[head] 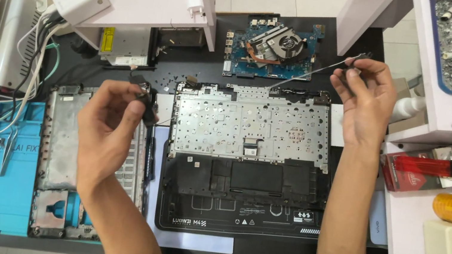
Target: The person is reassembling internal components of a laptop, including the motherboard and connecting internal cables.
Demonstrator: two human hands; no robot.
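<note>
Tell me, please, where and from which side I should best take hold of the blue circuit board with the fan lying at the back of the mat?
Probably by the left and right short edges of the blue circuit board, coming straight down from above. It lies flat with its parts facing up, the fan and copper pipe covering the middle, so the bare edges look safest. The white shelf leg crowds its right end.

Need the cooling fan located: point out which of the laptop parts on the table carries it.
The blue motherboard at the far edge, above the keyboard frame; it alone has a round fan.
</note>
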